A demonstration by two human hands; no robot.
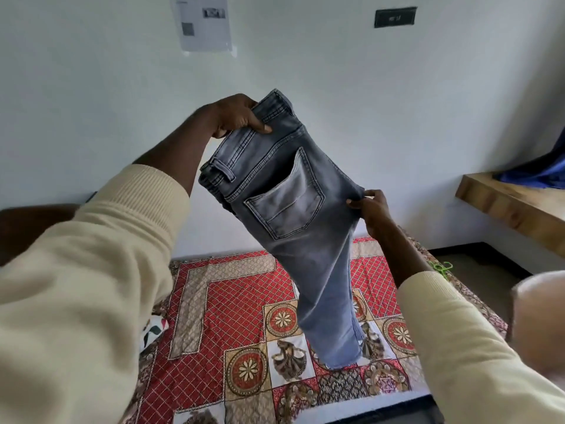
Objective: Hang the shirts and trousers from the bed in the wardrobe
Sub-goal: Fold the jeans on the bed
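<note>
A pair of grey jeans hangs in the air above the bed, folded lengthwise with a back pocket facing me. My left hand grips the waistband at the top. My right hand pinches the seat edge lower on the right. The leg ends dangle just over the red patterned bedspread. A green hanger lies at the bed's far right edge, partly hidden by my right arm.
A white wall stands behind the bed, with a paper sheet and a dark switch plate on it. A wooden shelf with blue cloth juts out at the right. A dark headboard is at the left.
</note>
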